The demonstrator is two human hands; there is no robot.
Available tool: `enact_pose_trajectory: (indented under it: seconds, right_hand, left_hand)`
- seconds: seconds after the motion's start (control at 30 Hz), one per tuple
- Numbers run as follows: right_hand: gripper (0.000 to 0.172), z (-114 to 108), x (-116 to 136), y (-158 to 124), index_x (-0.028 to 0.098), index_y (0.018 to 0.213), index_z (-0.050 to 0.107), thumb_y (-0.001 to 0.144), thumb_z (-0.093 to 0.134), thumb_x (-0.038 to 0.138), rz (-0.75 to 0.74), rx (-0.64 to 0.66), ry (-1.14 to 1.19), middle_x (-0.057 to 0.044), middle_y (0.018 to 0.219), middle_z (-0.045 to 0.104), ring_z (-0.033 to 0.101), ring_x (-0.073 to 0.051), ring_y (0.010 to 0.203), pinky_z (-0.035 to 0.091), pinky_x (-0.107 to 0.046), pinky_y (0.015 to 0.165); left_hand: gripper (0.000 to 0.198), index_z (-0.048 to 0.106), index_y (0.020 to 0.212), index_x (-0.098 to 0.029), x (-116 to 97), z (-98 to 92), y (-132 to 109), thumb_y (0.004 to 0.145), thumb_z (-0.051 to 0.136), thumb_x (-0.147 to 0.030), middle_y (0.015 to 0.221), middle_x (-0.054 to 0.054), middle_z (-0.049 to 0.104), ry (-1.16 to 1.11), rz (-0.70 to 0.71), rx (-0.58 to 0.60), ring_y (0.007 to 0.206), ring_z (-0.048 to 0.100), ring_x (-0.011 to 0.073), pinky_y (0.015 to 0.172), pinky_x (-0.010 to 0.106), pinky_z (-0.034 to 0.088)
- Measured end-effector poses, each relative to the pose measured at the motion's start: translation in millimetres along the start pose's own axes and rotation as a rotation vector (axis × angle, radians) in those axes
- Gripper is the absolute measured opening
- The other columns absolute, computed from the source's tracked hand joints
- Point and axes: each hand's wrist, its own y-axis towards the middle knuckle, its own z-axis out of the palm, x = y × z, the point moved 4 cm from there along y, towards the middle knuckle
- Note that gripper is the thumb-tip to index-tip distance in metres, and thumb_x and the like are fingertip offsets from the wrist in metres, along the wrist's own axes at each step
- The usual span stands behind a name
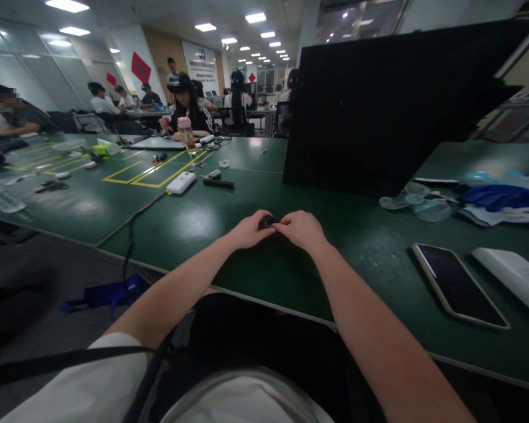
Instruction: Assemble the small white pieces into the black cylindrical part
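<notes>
A small dark object (267,222), too small and shaded to name, is held just above the green table (194,258) in front of me. My left hand (250,230) closes around it from the left, thumb along its near side. From the right, my right hand (303,229) pinches at its edge with thumb and fingertips. The hands nearly touch each other, and the fingers hide part of the object.
A black panel (352,117) stands beyond my hands to the right. On the right lie a phone (461,285), a white power bank (515,279) and blue gloves (502,197). Another white device (181,183) with a cable lies left. A co-worker (189,111) sits opposite.
</notes>
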Motion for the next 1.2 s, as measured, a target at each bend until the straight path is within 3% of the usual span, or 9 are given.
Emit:
enact_pose_trajectory:
  seconds: [0.33, 0.57, 0.8, 1.03, 1.2]
  right_hand:
    - [0.022, -2.2, 3.1, -3.0, 0.025, 0.090, 0.079, 0.089, 0.066, 0.042, -0.033, -0.057, 0.098, -0.004, 0.088, 0.074, 0.065, -0.020, 0.075, 0.047, -0.032, 0.062]
    - [0.026, 5.3, 3.3, -2.3, 0.023, 0.088, 0.078, 0.088, 0.066, 0.046, 0.120, 0.026, 0.070, -0.006, 0.086, 0.073, 0.064, -0.021, 0.070, 0.048, -0.034, 0.059]
    - [0.023, -1.9, 12.5, -7.6, 0.026, 0.097, 0.080, 0.092, 0.063, 0.041, -0.042, -0.101, 0.110, -0.004, 0.092, 0.075, 0.065, -0.019, 0.079, 0.047, -0.031, 0.064]
    - [0.024, 0.6, 5.4, -5.2, 0.024, 0.087, 0.076, 0.083, 0.072, 0.046, 0.109, -0.115, 0.014, -0.004, 0.083, 0.072, 0.064, -0.020, 0.071, 0.047, -0.031, 0.060]
    - [0.031, -1.6, 1.1, -0.6, 0.021, 0.092, 0.073, 0.081, 0.072, 0.051, 0.091, -0.162, 0.118, -0.008, 0.092, 0.073, 0.065, -0.022, 0.076, 0.049, -0.033, 0.062]
  left_hand:
    - [0.048, 0.052, 0.131, -0.022, 3.2, -0.6, 1.9, 0.090, 0.062, -0.045, 0.117, 0.009, 0.067, -0.001, 0.000, -0.023, 0.101, 0.066, 0.0226, 0.091, 0.041, 0.054]
    - [0.049, 0.051, 0.132, -0.022, 0.1, -0.6, 0.6, 0.090, 0.061, -0.045, 0.114, 0.009, 0.067, 0.005, 0.022, 0.003, 0.097, 0.066, 0.0222, 0.086, 0.039, 0.054]
    - [0.050, 0.051, 0.132, -0.021, 8.1, -0.1, 4.3, 0.090, 0.061, -0.048, 0.114, 0.009, 0.067, -0.055, -0.002, -0.029, 0.098, 0.065, 0.0219, 0.090, 0.040, 0.052]
    - [0.051, 0.052, 0.131, -0.022, 10.8, 4.1, 4.1, 0.087, 0.065, -0.045, 0.106, 0.007, 0.066, -0.100, 0.042, 0.023, 0.091, 0.064, 0.0202, 0.085, 0.038, 0.053]
    - [0.051, 0.053, 0.130, -0.021, 11.4, 2.8, 5.1, 0.086, 0.066, -0.044, 0.105, 0.007, 0.067, -0.109, 0.030, 0.000, 0.088, 0.064, 0.0192, 0.081, 0.036, 0.052]
